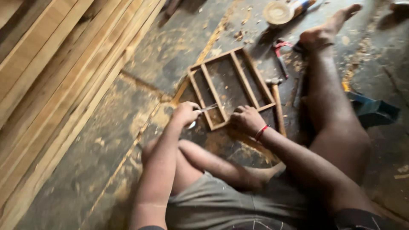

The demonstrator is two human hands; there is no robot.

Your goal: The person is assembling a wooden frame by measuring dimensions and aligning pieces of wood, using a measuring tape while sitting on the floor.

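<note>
Lying flat on the dusty floor (85, 170) just beyond the person's knees, the wooden frame (232, 87) is a small rectangle of pale brown slats, divided by three inner bars into long narrow compartments through which the dark floor shows. Its near rail sits under both hands. At the near left corner, the left hand (186, 113) is curled tight around a thin metal tool (207, 108) whose shiny blade points right across the frame's rail. To the right, the right hand (246, 120), a red band at its wrist, is closed with fingers bent, pressing on the near rail. A hammer (277, 106) with a wooden handle lies just beside the frame's right edge. Stacked planks (51, 76) fill the left side of the scene, and sawdust is scattered on the far floor.
</note>
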